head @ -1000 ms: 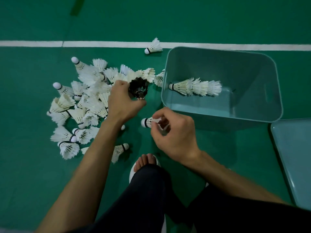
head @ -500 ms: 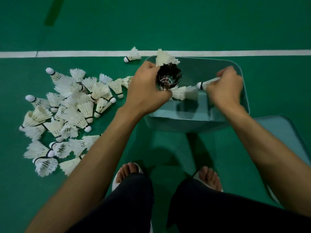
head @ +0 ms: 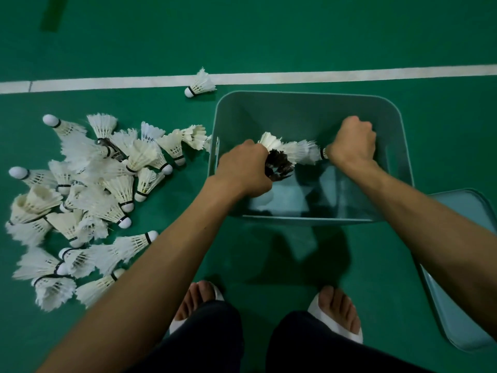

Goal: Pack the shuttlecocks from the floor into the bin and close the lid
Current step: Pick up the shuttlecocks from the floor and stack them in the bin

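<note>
Shuttlecocks (head: 88, 189), white feathered ones, lie heaped on the green floor (head: 269, 36) at left. Left hand (head: 243, 170) grips a dark-feathered shuttlecock (head: 278, 165) inside the teal plastic bin (head: 306, 94), right hand (head: 352, 142) clutches a white stack (head: 298, 152) there.

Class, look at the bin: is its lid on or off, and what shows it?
Off. The bin is open at the top, its inside visible; the lid lies on the floor beside it, to the right.

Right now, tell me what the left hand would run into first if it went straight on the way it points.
Probably the row of white shuttlecocks that the right hand holds inside the bin. The left hand, gripping a dark-feathered shuttlecock, points straight at them; depth is unclear.
</note>
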